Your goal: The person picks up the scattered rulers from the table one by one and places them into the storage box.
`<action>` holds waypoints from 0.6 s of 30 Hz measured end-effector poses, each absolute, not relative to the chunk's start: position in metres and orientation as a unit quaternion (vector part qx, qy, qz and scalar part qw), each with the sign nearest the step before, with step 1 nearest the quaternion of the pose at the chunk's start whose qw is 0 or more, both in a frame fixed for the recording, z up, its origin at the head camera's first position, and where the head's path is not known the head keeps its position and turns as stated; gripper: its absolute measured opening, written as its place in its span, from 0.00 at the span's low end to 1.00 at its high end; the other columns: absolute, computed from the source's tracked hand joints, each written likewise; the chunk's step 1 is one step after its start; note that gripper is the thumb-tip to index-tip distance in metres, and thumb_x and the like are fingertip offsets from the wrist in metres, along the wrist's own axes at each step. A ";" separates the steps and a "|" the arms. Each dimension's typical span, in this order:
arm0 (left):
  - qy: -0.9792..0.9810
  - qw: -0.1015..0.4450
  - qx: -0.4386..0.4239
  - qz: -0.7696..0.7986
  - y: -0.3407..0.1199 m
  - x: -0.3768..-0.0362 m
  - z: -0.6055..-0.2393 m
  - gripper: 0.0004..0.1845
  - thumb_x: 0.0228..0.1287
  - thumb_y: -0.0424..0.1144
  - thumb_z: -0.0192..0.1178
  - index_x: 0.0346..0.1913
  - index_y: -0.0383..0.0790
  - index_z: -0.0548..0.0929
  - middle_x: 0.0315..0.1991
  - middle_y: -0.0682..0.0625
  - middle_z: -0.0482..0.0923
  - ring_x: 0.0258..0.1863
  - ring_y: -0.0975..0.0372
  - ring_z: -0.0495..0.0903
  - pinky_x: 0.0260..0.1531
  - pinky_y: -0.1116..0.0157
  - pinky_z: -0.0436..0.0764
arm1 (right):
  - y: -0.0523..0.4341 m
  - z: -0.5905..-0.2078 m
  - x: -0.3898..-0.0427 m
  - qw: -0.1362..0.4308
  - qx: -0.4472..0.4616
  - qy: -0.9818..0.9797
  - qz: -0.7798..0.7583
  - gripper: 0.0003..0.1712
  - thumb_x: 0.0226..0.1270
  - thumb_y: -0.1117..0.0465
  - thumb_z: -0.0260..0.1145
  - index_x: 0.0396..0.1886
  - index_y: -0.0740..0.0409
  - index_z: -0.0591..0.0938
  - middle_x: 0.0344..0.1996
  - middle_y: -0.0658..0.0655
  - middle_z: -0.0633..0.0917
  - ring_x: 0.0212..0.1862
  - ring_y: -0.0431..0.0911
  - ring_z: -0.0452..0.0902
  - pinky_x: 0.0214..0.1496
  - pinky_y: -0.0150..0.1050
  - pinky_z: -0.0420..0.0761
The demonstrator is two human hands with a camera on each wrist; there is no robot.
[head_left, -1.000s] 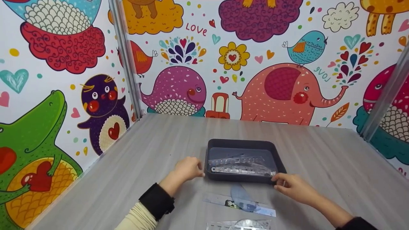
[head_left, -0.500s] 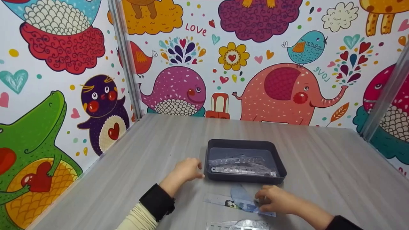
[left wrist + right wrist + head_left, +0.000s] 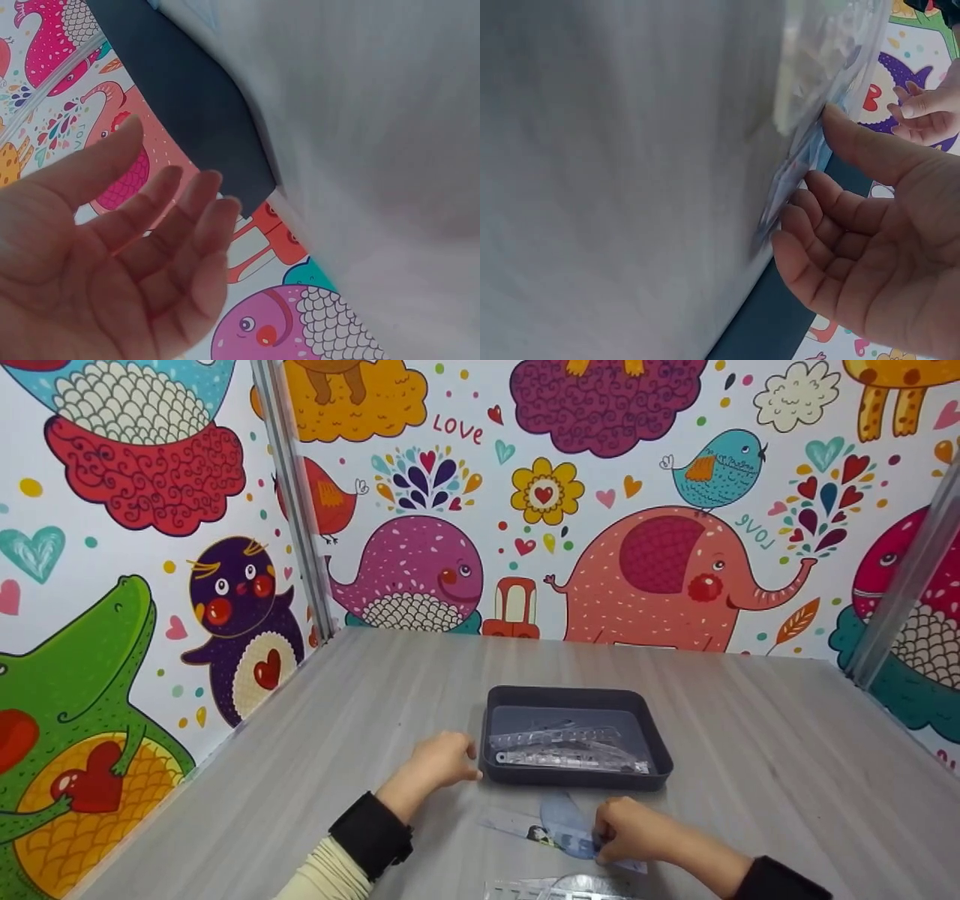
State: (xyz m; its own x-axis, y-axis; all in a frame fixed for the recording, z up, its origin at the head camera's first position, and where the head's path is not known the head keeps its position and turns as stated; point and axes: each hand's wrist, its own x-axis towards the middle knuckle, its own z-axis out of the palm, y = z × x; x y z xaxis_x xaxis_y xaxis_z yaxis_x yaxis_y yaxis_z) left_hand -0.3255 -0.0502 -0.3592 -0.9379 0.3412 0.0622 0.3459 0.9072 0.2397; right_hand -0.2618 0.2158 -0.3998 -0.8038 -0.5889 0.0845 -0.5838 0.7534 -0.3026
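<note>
At far left, a wall panel (image 3: 120,645) printed with a crocodile and a penguin. Next, the left hand (image 3: 441,759), fingers loosely bent, holding nothing, just beside a dark tray (image 3: 577,697). Inside the tray, clear rulers (image 3: 551,758) in a jumble. In front of the tray, on the table (image 3: 390,690), a patterned ruler (image 3: 516,826) overlapping a blue piece (image 3: 564,817); nearer still, clear drawing tools (image 3: 562,888) cut off by the view's edge. Over the patterned ruler's right part, partly hiding it, the right hand (image 3: 637,831), thumb and fingers bent, tips at the ruler; cannot tell whether pinching or only touching. Farther right, a grey post (image 3: 905,600).
</note>
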 end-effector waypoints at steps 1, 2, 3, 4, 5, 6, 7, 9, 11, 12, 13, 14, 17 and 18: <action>-0.976 0.010 -0.177 -0.124 -0.051 -0.325 -0.359 0.15 0.39 0.45 0.64 0.29 0.41 0.77 0.30 0.48 0.76 0.29 0.58 0.73 0.27 0.61 0.70 | 0.216 -0.400 -0.262 0.010 -0.307 0.938 -0.158 0.14 0.28 0.58 0.70 0.16 0.58 0.75 0.14 0.44 0.71 0.18 0.33 0.62 0.20 0.28 0.65; -0.976 0.009 -0.178 -0.124 -0.051 -0.325 -0.359 0.15 0.39 0.46 0.64 0.30 0.41 0.77 0.31 0.48 0.76 0.30 0.58 0.73 0.28 0.61 0.70 | 0.216 -0.400 -0.262 0.012 -0.302 0.940 -0.159 0.15 0.28 0.58 0.71 0.16 0.58 0.75 0.14 0.44 0.71 0.18 0.33 0.62 0.20 0.29 0.65; -0.976 0.009 -0.178 -0.124 -0.051 -0.325 -0.360 0.15 0.39 0.46 0.64 0.30 0.41 0.77 0.31 0.48 0.76 0.30 0.58 0.73 0.28 0.60 0.71 | 0.216 -0.399 -0.262 0.015 -0.298 0.941 -0.160 0.15 0.28 0.57 0.71 0.16 0.58 0.75 0.13 0.43 0.71 0.18 0.33 0.62 0.19 0.29 0.65; -0.976 0.009 -0.179 -0.124 -0.052 -0.325 -0.360 0.15 0.39 0.46 0.64 0.30 0.41 0.77 0.31 0.47 0.76 0.30 0.57 0.73 0.28 0.60 0.71 | 0.217 -0.399 -0.262 0.018 -0.295 0.942 -0.163 0.15 0.28 0.57 0.71 0.15 0.58 0.75 0.12 0.43 0.72 0.17 0.33 0.61 0.19 0.29 0.65; -0.976 0.009 -0.180 -0.126 -0.052 -0.325 -0.360 0.15 0.39 0.46 0.64 0.30 0.41 0.78 0.31 0.47 0.76 0.30 0.58 0.73 0.28 0.60 0.71 | 0.217 -0.399 -0.262 0.021 -0.292 0.941 -0.167 0.14 0.28 0.57 0.71 0.14 0.58 0.75 0.12 0.43 0.71 0.17 0.33 0.61 0.19 0.29 0.65; -0.976 0.009 -0.179 -0.127 -0.052 -0.325 -0.361 0.15 0.39 0.46 0.64 0.30 0.41 0.78 0.31 0.47 0.76 0.30 0.58 0.73 0.28 0.60 0.71 | 0.217 -0.398 -0.262 0.024 -0.291 0.941 -0.172 0.13 0.28 0.57 0.71 0.14 0.57 0.75 0.12 0.42 0.71 0.17 0.33 0.61 0.18 0.29 0.64; -0.975 0.008 -0.179 -0.128 -0.052 -0.324 -0.361 0.15 0.39 0.46 0.64 0.30 0.41 0.78 0.31 0.47 0.76 0.30 0.58 0.73 0.28 0.61 0.71 | 0.217 -0.397 -0.261 0.027 -0.290 0.940 -0.176 0.13 0.28 0.58 0.71 0.14 0.57 0.75 0.12 0.42 0.71 0.17 0.33 0.61 0.18 0.28 0.64; -0.976 0.009 -0.178 -0.127 -0.053 -0.324 -0.361 0.15 0.39 0.46 0.64 0.30 0.41 0.78 0.31 0.47 0.76 0.30 0.58 0.73 0.28 0.61 0.71 | 0.216 -0.396 -0.260 0.039 -0.281 0.941 -0.185 0.14 0.29 0.57 0.71 0.14 0.57 0.74 0.12 0.42 0.71 0.17 0.33 0.61 0.19 0.29 0.64; -0.976 0.011 -0.178 -0.126 -0.053 -0.325 -0.362 0.15 0.39 0.46 0.64 0.30 0.41 0.78 0.31 0.47 0.75 0.30 0.58 0.73 0.28 0.61 0.71 | 0.214 -0.394 -0.260 0.046 -0.272 0.942 -0.190 0.17 0.30 0.55 0.71 0.19 0.58 0.74 0.14 0.43 0.71 0.19 0.34 0.62 0.20 0.30 0.65; -0.976 0.010 -0.176 -0.127 -0.053 -0.325 -0.362 0.15 0.39 0.46 0.64 0.30 0.41 0.78 0.31 0.47 0.75 0.29 0.58 0.73 0.28 0.61 0.70 | 0.212 -0.394 -0.260 0.048 -0.267 0.944 -0.189 0.20 0.31 0.54 0.70 0.23 0.59 0.74 0.15 0.43 0.72 0.20 0.35 0.64 0.22 0.31 0.66; -0.976 0.009 -0.175 -0.128 -0.052 -0.325 -0.363 0.15 0.39 0.46 0.64 0.30 0.41 0.78 0.31 0.48 0.75 0.29 0.58 0.72 0.28 0.61 0.70 | 0.210 -0.394 -0.260 0.048 -0.266 0.945 -0.185 0.23 0.32 0.51 0.70 0.27 0.60 0.73 0.16 0.44 0.72 0.21 0.36 0.65 0.23 0.32 0.66; -0.976 0.008 -0.175 -0.128 -0.052 -0.325 -0.363 0.15 0.39 0.46 0.64 0.31 0.40 0.78 0.30 0.48 0.75 0.29 0.59 0.72 0.28 0.61 0.70 | 0.208 -0.394 -0.260 0.044 -0.268 0.946 -0.175 0.26 0.33 0.49 0.69 0.31 0.61 0.73 0.18 0.45 0.72 0.23 0.38 0.66 0.25 0.34 0.68; -0.976 0.006 -0.173 -0.131 -0.051 -0.325 -0.363 0.15 0.39 0.46 0.64 0.30 0.40 0.78 0.30 0.48 0.75 0.27 0.60 0.72 0.27 0.62 0.70 | 0.202 -0.395 -0.262 0.027 -0.305 0.944 -0.126 0.34 0.36 0.47 0.66 0.43 0.61 0.71 0.27 0.48 0.73 0.30 0.41 0.67 0.30 0.36 0.69; -0.976 0.006 -0.173 -0.133 -0.050 -0.325 -0.362 0.15 0.39 0.46 0.64 0.30 0.40 0.78 0.30 0.48 0.75 0.27 0.60 0.72 0.27 0.62 0.70 | 0.200 -0.396 -0.263 0.022 -0.322 0.940 -0.110 0.33 0.38 0.47 0.66 0.45 0.59 0.71 0.30 0.49 0.72 0.32 0.42 0.67 0.32 0.36 0.69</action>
